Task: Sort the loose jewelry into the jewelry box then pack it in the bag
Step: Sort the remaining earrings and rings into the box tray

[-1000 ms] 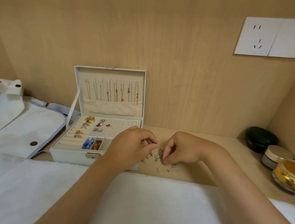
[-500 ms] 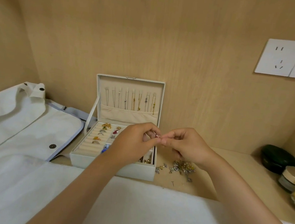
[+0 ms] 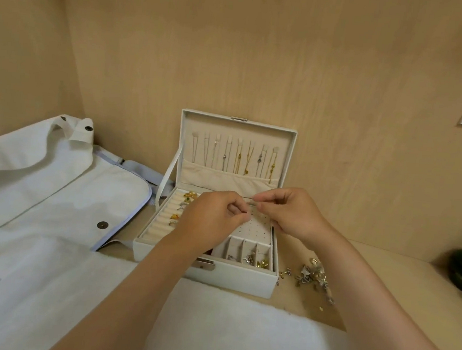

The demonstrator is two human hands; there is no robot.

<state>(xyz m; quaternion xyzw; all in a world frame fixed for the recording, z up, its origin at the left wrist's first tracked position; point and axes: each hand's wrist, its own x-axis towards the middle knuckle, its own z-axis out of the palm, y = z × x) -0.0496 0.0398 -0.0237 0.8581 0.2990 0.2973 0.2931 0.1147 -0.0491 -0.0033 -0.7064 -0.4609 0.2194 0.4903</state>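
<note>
Loose jewelry point(image 3: 310, 274), a silver-and-gold metal heap, lies just right of the open white rectangular jewelry box point(image 3: 243, 280). Over it, left hand point(image 3: 215, 218) and right hand point(image 3: 290, 213) pinch fingertips together (contents too small to tell).

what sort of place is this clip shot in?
Likely a home wardrobe or dressing nook: light wood panels at back and left, an open jewelry box on the shelf, a white bag beside it.

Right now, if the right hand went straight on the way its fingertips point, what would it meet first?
The left hand: the right hand points its fingertips leftward at the left fingertips, close above the dotted panel of the jewelry box. Depth is unclear, so it might pass just behind.
</note>
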